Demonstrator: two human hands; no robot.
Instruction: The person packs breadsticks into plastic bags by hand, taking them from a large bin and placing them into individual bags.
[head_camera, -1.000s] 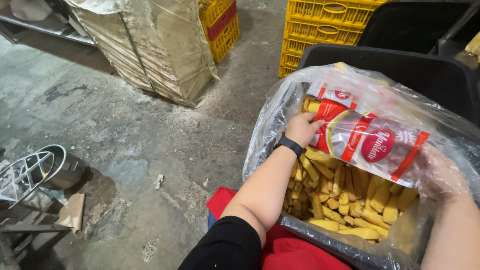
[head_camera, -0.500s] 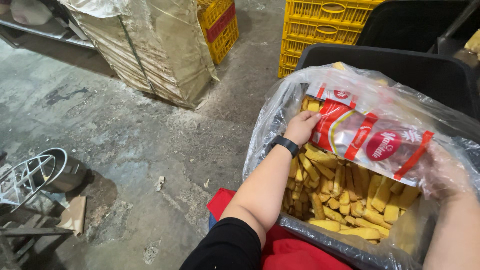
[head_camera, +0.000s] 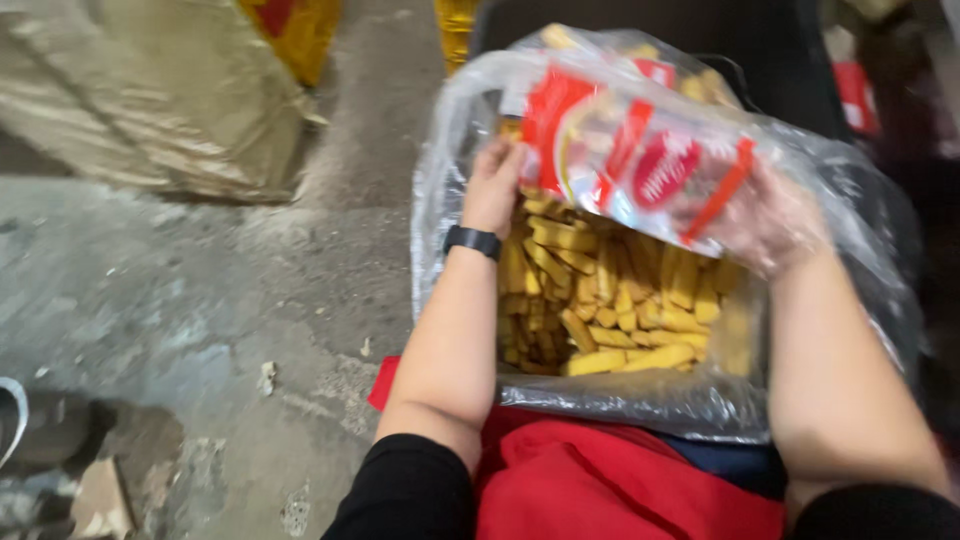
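Observation:
Both my hands hold a clear plastic packet with red and white print (head_camera: 640, 165), filled with yellow snack sticks, above a big clear plastic bag (head_camera: 450, 160). My left hand (head_camera: 493, 185), with a black band on the wrist, grips the packet's left end. My right hand (head_camera: 775, 220), in a thin clear glove, grips its right end. Loose yellow snack sticks (head_camera: 610, 300) fill the big bag below. The bag sits in a dark bin (head_camera: 800, 60) against my red apron (head_camera: 600, 480).
A grey concrete floor (head_camera: 200, 300) lies to the left. A gold-wrapped bundle (head_camera: 150, 100) stands at the top left. Yellow crates (head_camera: 300, 30) stand behind it, with another yellow crate (head_camera: 455, 25) by the bin. A scrap of card (head_camera: 95, 500) lies at the bottom left.
The view has moved closer and tilted down. The packet has shifted a little toward the bag's middle, still held in both hands. The picture is now blurred.

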